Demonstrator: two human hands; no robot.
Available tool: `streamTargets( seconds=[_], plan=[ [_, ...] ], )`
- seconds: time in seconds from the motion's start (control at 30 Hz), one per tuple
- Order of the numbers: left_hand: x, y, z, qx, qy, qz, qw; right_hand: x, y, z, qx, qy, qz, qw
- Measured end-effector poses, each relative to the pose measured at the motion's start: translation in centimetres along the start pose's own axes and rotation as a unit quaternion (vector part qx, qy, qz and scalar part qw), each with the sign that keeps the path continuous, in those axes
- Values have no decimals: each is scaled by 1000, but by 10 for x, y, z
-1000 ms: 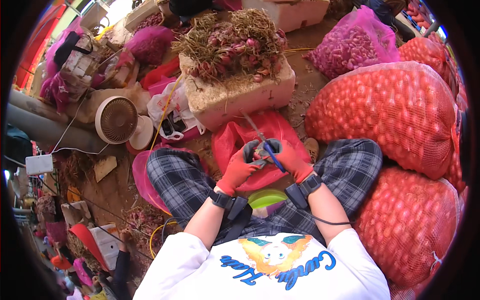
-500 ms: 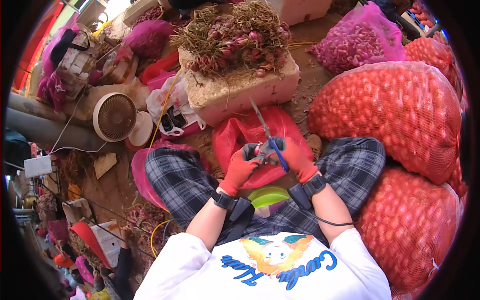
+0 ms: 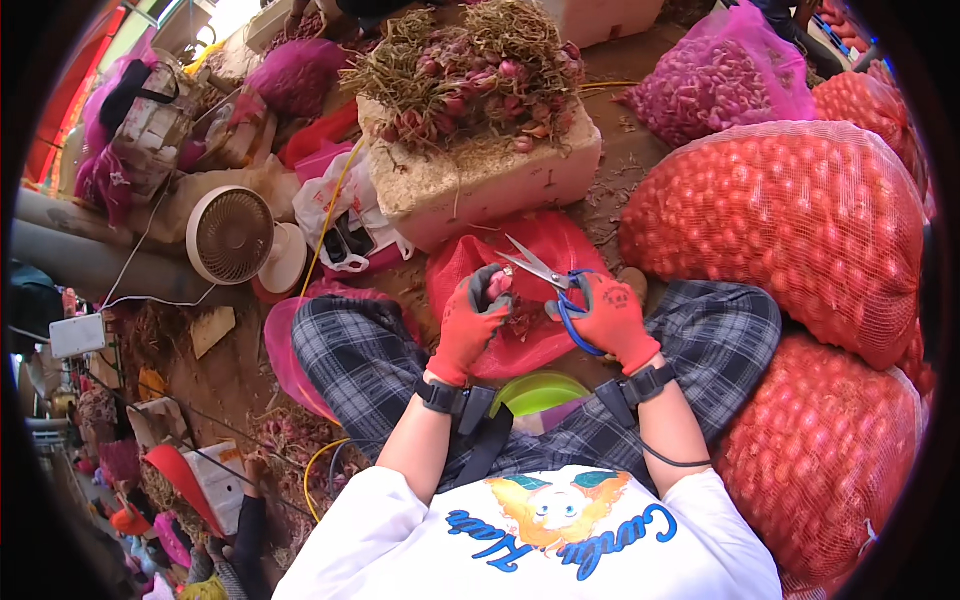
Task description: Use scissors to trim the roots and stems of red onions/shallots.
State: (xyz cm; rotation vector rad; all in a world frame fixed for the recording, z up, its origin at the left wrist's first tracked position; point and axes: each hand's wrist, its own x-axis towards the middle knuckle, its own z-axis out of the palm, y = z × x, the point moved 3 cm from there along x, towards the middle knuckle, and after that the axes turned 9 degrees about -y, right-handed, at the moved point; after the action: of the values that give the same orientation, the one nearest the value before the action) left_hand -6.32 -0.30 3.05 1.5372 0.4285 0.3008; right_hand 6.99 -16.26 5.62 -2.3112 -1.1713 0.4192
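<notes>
Both my hands wear red gloves with dark grey palms and fingers. My left hand [image 3: 474, 322] grips a small pinkish shallot [image 3: 500, 284] between thumb and fingers. In my right hand [image 3: 609, 312] is a pair of blue-handled scissors [image 3: 548, 271], blades parted and pointing up and left toward the shallot. Below the hands, on the ground between my legs, spreads a red mesh bag [image 3: 455, 262]. A green bowl [image 3: 540, 392] rests near my lap, partly hidden by my wrists. Beyond the bag, dry-stalked shallots [image 3: 470, 80] are heaped on a foam box [image 3: 490, 185].
Large red mesh sacks of shallots [image 3: 775, 225] stand at my right, with a pink sack [image 3: 725, 75] beyond. A white fan [image 3: 232, 236] and a white plastic bag [image 3: 345, 215] are at my left. A yellow cord [image 3: 328, 220] runs past the box. People work at lower left.
My hands have moved apart. The scissors have swung from nearly upright to a leftward slant and their blades have parted. The shallot in my left hand shows more clearly.
</notes>
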Motion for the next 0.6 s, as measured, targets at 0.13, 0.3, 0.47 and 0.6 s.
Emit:
streamTargets(
  seconds=[0.13, 0.3, 0.47, 0.6],
  plan=[
    [-1, 20, -5, 270, 39, 65, 960, -5, 1, 1, -36, -30, -2, 999],
    [0, 20, -4, 252, 39, 67, 965, -6, 3, 6, -18, -35, -12, 999],
    [0, 21, -2, 245, 44, 81, 965, -5, 7, 8, 6, -64, 6, 998],
    [4, 3, -4, 4, 29, 24, 999, -4, 1, 1, 50, -88, 48, 994]
  ],
)
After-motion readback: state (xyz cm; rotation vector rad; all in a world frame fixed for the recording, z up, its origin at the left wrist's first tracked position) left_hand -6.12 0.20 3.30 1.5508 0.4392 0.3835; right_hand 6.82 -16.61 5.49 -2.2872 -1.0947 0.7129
